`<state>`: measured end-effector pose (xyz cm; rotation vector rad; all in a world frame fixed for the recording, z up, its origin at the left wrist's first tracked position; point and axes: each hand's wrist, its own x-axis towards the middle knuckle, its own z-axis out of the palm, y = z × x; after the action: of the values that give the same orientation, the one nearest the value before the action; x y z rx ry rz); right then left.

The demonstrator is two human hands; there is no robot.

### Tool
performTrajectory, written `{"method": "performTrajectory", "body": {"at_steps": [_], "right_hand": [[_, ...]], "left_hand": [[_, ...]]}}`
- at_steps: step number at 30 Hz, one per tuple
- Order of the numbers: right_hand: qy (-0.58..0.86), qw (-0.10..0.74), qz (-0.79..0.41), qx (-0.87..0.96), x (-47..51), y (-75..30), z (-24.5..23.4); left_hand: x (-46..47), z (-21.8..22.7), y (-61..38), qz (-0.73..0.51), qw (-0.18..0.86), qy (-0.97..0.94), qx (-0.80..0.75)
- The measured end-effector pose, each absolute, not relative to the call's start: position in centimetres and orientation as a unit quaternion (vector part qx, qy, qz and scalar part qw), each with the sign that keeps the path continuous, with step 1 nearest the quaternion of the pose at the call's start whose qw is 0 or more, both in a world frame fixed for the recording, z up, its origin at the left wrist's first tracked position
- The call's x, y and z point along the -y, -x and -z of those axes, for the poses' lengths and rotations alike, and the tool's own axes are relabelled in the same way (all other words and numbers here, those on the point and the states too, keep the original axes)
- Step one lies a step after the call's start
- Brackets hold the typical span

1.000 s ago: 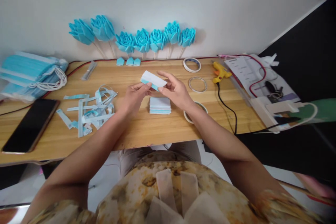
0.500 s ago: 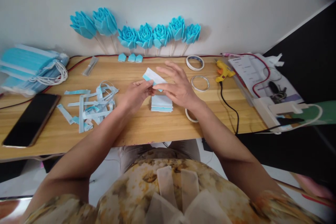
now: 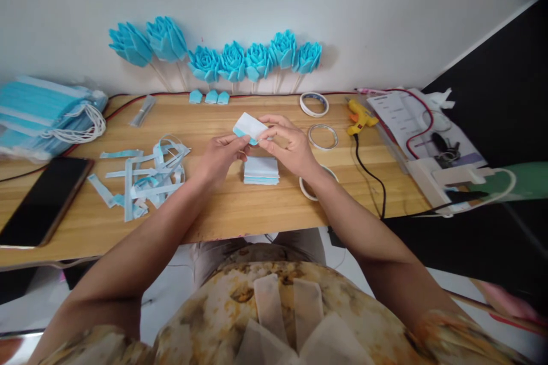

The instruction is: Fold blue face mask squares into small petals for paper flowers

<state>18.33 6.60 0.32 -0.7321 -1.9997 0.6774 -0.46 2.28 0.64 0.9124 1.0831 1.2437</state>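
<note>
A small white and light-blue piece of mask fabric point(image 3: 250, 126) is held up over the middle of the table. My left hand point(image 3: 225, 153) pinches its lower left edge between thumb and fingers. On the other side, my right hand point(image 3: 287, 144) grips the right end with thumb and fingertips. Just below both hands lies a neat stack of cut fabric pieces point(image 3: 261, 170), white on top with blue edges. Three small folded blue petals point(image 3: 211, 97) rest near the wall, behind the hands.
Blue fabric flowers point(image 3: 233, 61) on sticks lean along the wall. Cut strips point(image 3: 149, 174), a phone point(image 3: 45, 201) and a pile of face masks point(image 3: 43, 111) are at left. Tape rolls point(image 3: 314, 105), a yellow glue gun point(image 3: 359, 118) with its cord and a power strip point(image 3: 432, 179) are at right.
My right hand's raised, spread fingers have come down and closed on the right end of the fabric piece. The piece now shows more of its white face. The view has shifted slightly.
</note>
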Motion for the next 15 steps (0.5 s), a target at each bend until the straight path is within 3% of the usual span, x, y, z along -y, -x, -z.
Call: {"method": "performTrajectory", "body": {"at_steps": [7,15], "right_hand": [[0.323,0.456,-0.411,0.721,-6.61,-18.05,0.17],[0.345,0.464,-0.448,0.682,-6.77,-17.80,0.21]], "left_hand": [[-2.10,-0.61,0.39,-0.515,0.582,-0.430,-0.461],[-2.10,-0.52,0.49,-0.488,0.560,-0.463,-0.484]]}}
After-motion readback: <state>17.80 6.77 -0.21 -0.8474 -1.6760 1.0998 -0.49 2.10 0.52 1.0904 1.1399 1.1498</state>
